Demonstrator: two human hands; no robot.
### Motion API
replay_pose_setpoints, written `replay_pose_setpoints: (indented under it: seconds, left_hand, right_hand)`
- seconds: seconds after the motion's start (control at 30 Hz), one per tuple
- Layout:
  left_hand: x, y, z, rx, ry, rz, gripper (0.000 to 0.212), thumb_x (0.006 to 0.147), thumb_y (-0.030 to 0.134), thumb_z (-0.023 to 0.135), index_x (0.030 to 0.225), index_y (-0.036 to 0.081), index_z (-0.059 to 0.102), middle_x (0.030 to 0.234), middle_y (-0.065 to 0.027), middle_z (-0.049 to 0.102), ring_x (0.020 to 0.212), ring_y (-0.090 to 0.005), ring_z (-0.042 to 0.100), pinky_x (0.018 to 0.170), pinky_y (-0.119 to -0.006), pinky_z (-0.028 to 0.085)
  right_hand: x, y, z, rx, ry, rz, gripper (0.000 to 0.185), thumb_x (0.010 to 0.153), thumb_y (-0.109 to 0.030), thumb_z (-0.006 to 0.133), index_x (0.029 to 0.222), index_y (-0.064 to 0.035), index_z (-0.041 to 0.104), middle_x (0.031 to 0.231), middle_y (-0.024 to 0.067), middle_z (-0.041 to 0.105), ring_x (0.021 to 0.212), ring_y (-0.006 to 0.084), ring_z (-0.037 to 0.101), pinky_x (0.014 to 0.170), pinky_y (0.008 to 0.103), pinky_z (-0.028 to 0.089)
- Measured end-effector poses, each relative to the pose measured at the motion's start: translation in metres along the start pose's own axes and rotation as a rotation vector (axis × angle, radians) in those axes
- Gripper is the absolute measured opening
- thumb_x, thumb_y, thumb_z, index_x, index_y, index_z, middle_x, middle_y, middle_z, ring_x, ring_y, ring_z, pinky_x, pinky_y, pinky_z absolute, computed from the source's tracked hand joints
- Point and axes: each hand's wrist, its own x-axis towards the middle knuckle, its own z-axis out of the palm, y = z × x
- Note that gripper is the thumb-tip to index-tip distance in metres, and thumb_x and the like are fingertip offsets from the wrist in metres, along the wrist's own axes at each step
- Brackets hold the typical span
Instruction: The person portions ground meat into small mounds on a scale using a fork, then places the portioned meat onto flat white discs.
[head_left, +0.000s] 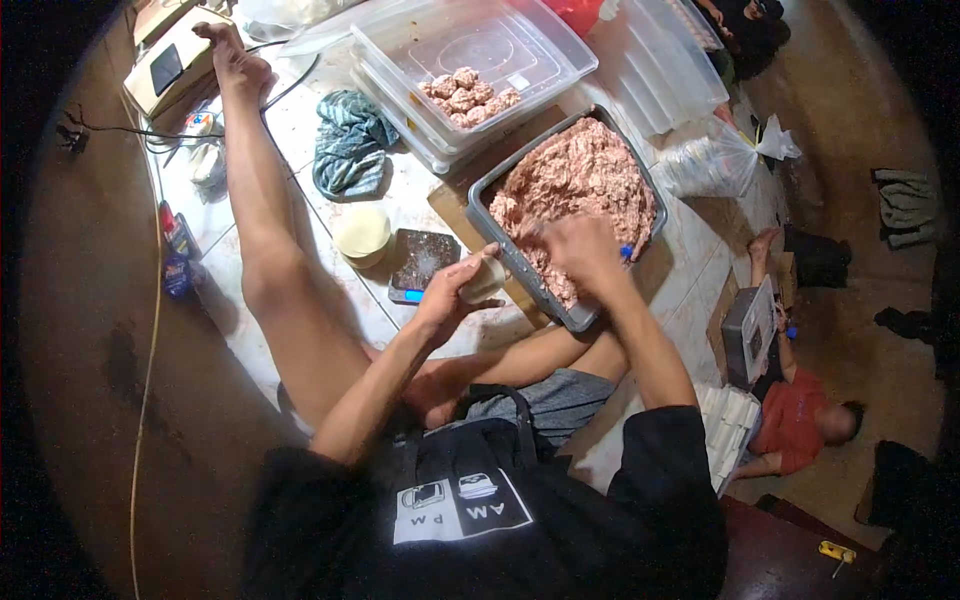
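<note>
My left hand (448, 294) holds a small pale round cup or ring (484, 280) beside the near left wall of a grey plastic tub (491, 229). Raw minced meat (585, 176) fills much of the tub, heaped towards its far side. Motion blurs my right hand (589, 251), which is over the meat at the tub's near end; its fingers are unclear. Left of the tub lies a dark-topped kitchen scale (425, 259) with a lit blue display. A stack of pale round discs (362, 231) sits next to the scale. Several meatballs (465, 97) rest in a clear plastic bin (540, 64).
A crumpled teal cloth (349, 146) lies on the white tiles. My bare leg (262, 225) extends along the left, near a black cable (300, 79). Clear lidded bins (656, 67) and a tied plastic bag (709, 161) stand right. A person in red (795, 416) sits farther right.
</note>
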Motion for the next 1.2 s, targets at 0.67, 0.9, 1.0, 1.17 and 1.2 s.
replay_pose_setpoints:
  seconds: [0.67,0.9,1.0,1.17,1.2]
  left_hand:
    - [-0.009,0.024,-0.018,0.066,0.371,0.352,0.032,0.09,0.017,0.086,0.113,0.0,0.073,0.097,-0.0068,0.078,0.073,-0.0097,0.066,0.062,-0.023,0.049]
    - [-0.014,0.044,-0.003,-0.338,0.172,0.204,0.08,0.104,0.072,0.042,0.101,-0.003,0.069,0.098,-0.018,0.076,0.094,-0.0318,0.076,0.09,-0.044,0.062]
    - [-0.014,0.038,-0.024,-0.355,0.287,0.29,0.089,0.103,0.076,0.033,0.106,-0.004,0.071,0.104,-0.0224,0.077,0.098,-0.0344,0.076,0.096,-0.047,0.059]
    - [0.001,0.024,-0.034,-0.274,0.361,0.184,0.094,0.103,0.074,0.026,0.117,-0.009,0.068,0.109,-0.0249,0.077,0.101,-0.0351,0.075,0.1,-0.047,0.059]
    - [0.0,0.023,-0.035,-0.315,0.411,0.244,0.093,0.102,0.075,0.029,0.112,-0.008,0.069,0.104,-0.0246,0.076,0.097,-0.0359,0.075,0.096,-0.047,0.061]
  right_hand:
    - [-0.033,-0.132,-0.012,0.438,0.013,0.093,0.018,0.098,-0.016,0.065,0.095,-0.0002,0.074,0.082,0.024,0.072,0.077,0.0453,0.071,0.071,0.0537,0.056]
    - [-0.037,-0.146,-0.017,0.472,0.066,0.122,0.013,0.1,-0.016,0.063,0.107,-0.0053,0.067,0.082,0.0247,0.071,0.077,0.0465,0.071,0.069,0.0549,0.055]
    - [-0.035,-0.143,-0.006,0.473,0.071,0.094,0.012,0.101,-0.016,0.063,0.102,-0.0041,0.065,0.084,0.0248,0.071,0.077,0.0458,0.072,0.068,0.0543,0.055]
    - [-0.026,-0.147,-0.008,0.433,-0.041,0.077,0.016,0.1,-0.018,0.065,0.105,-0.0036,0.069,0.082,0.0238,0.073,0.078,0.0443,0.073,0.068,0.0547,0.056]
    - [-0.026,-0.136,-0.011,0.317,-0.084,0.082,0.017,0.1,-0.021,0.066,0.106,-0.0062,0.072,0.08,0.0228,0.073,0.076,0.0429,0.073,0.067,0.0532,0.056]
